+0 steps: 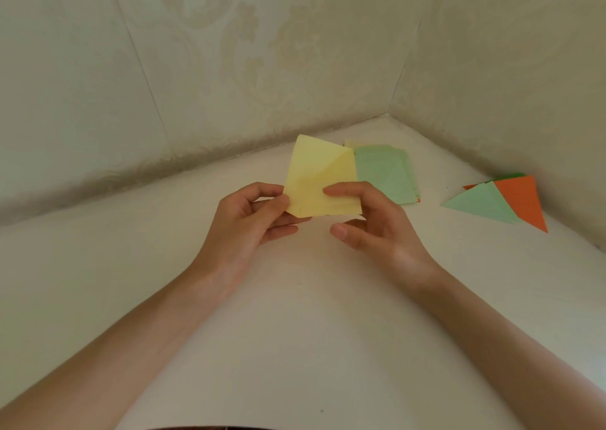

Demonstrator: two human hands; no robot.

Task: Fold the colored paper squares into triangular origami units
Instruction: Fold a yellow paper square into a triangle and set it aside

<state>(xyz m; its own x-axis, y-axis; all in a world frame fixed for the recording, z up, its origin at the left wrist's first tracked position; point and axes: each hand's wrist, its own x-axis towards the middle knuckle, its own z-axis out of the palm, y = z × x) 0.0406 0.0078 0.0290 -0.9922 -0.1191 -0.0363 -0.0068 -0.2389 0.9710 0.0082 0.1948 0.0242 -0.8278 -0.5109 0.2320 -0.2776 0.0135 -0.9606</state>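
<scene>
Presently the yellow paper square [319, 180] is held in the air above the white tabletop [295, 314], in front of the stack of green squares [387, 177].

Grip: the left hand [249, 219] pinches the sheet's lower left corner, thumb on the front and fingers behind. The right hand [370, 223] holds the lower right edge with the forefinger curled over the front face. Its thumb sits below the sheet and clear of it. What the other fingers do behind the sheet is hidden.

Condition of sheet: a diagonal crease runs across it, and the upper right part looks partly turned.

Risks, as judged:
- Folding in mid-air gives no flat backing, so corners may fail to meet and the crease may run off the diagonal, giving a lopsided unit.
- The right-hand hold looks light, with the thumb off, so the sheet could pivot about the left pinch or slip.
- The lower edge already looks rumpled, and harder pinching may add stray creases.
- Laying the sheet down close to the stack could disturb the squares.

The finished green triangle [482, 205] and orange triangle [524, 200] lie well apart at the right, near the wall, and are at little risk.
</scene>
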